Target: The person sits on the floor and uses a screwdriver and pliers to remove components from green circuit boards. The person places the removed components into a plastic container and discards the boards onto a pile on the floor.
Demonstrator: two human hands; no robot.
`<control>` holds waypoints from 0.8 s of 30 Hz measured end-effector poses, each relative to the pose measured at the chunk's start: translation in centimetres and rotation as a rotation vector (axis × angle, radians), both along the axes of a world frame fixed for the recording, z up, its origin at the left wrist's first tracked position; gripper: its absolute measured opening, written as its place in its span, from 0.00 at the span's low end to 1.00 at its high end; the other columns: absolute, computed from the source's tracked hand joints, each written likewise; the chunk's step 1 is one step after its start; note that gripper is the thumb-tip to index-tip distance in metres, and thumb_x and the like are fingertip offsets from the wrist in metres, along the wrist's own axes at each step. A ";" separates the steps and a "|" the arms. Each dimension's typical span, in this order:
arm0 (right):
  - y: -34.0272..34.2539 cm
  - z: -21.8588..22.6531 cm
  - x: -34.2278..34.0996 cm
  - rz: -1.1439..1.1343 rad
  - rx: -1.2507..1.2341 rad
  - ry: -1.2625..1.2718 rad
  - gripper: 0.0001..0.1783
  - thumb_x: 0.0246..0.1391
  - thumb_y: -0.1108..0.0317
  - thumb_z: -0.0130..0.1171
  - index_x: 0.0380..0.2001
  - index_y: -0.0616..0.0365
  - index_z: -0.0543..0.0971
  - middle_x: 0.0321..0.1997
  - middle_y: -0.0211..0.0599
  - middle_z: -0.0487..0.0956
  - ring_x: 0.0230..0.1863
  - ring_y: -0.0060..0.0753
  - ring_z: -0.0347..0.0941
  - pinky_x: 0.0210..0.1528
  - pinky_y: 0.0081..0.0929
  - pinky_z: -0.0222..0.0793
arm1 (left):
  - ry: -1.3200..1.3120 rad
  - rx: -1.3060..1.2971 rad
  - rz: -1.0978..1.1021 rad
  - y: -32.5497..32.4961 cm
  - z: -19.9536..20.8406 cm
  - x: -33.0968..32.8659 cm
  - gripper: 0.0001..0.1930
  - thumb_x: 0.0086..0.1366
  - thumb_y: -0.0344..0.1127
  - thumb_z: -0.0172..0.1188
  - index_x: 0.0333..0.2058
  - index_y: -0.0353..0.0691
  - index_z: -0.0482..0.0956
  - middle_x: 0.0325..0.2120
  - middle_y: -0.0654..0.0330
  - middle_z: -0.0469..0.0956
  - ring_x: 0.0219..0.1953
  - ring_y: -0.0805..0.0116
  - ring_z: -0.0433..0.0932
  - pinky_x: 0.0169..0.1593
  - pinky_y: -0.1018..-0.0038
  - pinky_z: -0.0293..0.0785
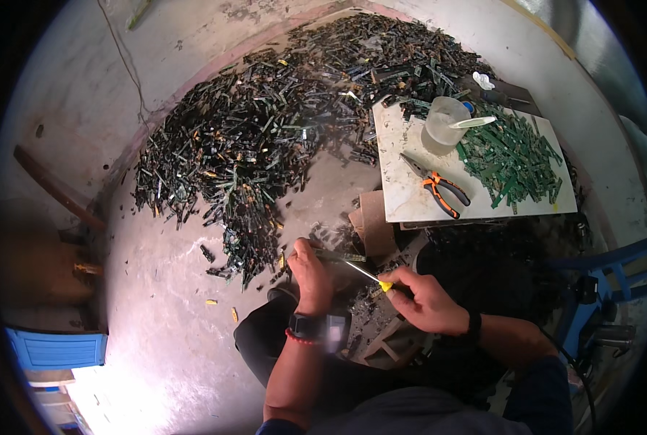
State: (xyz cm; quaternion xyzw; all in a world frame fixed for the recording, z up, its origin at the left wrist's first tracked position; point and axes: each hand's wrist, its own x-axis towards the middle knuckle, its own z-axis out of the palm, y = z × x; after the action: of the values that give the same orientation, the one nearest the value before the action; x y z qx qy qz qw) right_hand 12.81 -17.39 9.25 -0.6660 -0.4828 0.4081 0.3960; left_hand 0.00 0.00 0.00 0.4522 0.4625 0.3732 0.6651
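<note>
Clamping one item each are the left hand (pixel 310 279) and right hand (pixel 426 300): right of the left grip juts a narrow strip (pixel 349 256), probably light, stiff, brittle, best pinched by its end; ahead of the right, a screwdriver (pixel 371 276).

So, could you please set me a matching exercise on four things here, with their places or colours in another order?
1. Screwdriver
2. Pliers
3. Green strips
4. Thin strip

A. Heaped on the white board
B. In the left hand
C. Orange and black
D. In the right hand

Pairs: 1-D; 2-C; 3-A; 4-B
</note>
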 end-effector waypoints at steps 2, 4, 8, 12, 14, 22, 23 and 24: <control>-0.1 -0.5 -0.8 -0.041 0.168 -0.248 0.17 0.52 0.76 0.57 0.46 0.60 0.73 0.33 0.42 0.78 0.28 0.38 0.78 0.28 0.28 0.72 | -0.056 -0.159 0.082 0.0 0.7 0.7 0.13 0.62 0.42 0.46 0.29 0.37 0.67 0.16 0.64 0.58 0.14 0.74 0.54 0.17 0.77 0.49; -0.2 -0.9 -1.3 -0.049 0.227 -0.353 0.16 0.51 0.76 0.57 0.46 0.61 0.74 0.30 0.43 0.77 0.27 0.40 0.77 0.29 0.27 0.72 | 0.059 0.034 0.083 0.3 -0.8 0.5 0.14 0.62 0.43 0.45 0.28 0.37 0.67 0.15 0.64 0.58 0.13 0.74 0.53 0.17 0.77 0.49; -0.1 -0.6 0.1 -0.034 0.200 -0.048 0.15 0.56 0.75 0.54 0.47 0.60 0.73 0.26 0.32 0.74 0.19 0.24 0.68 0.22 0.20 0.64 | 0.042 0.026 0.112 0.2 -1.0 0.7 0.15 0.61 0.44 0.47 0.27 0.36 0.67 0.14 0.64 0.58 0.12 0.74 0.53 0.17 0.76 0.49; 0.8 0.5 1.7 -0.114 -0.183 0.815 0.14 0.62 0.74 0.48 0.50 0.58 0.70 0.28 0.33 0.72 0.18 0.13 0.59 0.19 0.13 0.57 | -0.062 -0.160 0.162 0.0 1.7 0.5 0.15 0.61 0.45 0.47 0.27 0.37 0.68 0.14 0.64 0.58 0.12 0.74 0.54 0.17 0.75 0.49; 0.9 0.1 1.7 -0.101 -0.192 0.876 0.14 0.61 0.74 0.49 0.50 0.59 0.70 0.29 0.32 0.72 0.19 0.13 0.60 0.20 0.14 0.58 | 0.027 0.008 0.129 0.2 0.2 -0.3 0.15 0.62 0.45 0.47 0.27 0.37 0.68 0.14 0.64 0.58 0.12 0.74 0.54 0.17 0.75 0.49; 0.5 -1.1 -0.6 -0.012 0.306 -0.285 0.21 0.45 0.80 0.58 0.46 0.61 0.72 0.22 0.33 0.72 0.19 0.27 0.68 0.20 0.26 0.64 | 0.075 0.137 0.071 0.8 -2.7 -0.7 0.16 0.63 0.46 0.46 0.30 0.37 0.68 0.13 0.63 0.58 0.11 0.73 0.55 0.16 0.75 0.50; 0.5 -1.1 -0.7 -0.022 0.374 -0.392 0.22 0.44 0.81 0.58 0.46 0.61 0.73 0.22 0.35 0.72 0.19 0.30 0.70 0.20 0.28 0.65 | 0.041 0.054 0.083 0.7 -2.1 -0.5 0.16 0.63 0.46 0.46 0.30 0.37 0.68 0.13 0.63 0.58 0.10 0.73 0.54 0.16 0.75 0.50; 0.4 -1.0 -0.7 0.008 0.337 -0.388 0.24 0.40 0.81 0.59 0.46 0.61 0.73 0.22 0.36 0.72 0.21 0.37 0.71 0.21 0.31 0.66 | 0.008 -0.030 0.101 0.5 -1.1 -0.1 0.16 0.63 0.46 0.46 0.30 0.37 0.68 0.13 0.63 0.58 0.10 0.73 0.54 0.16 0.74 0.50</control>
State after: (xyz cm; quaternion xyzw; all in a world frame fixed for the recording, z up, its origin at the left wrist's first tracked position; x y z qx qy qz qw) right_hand 12.13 -16.99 8.28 -0.6546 -0.6135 0.1879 0.3996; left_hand -0.14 0.49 -1.12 0.4197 0.4929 0.3974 0.6504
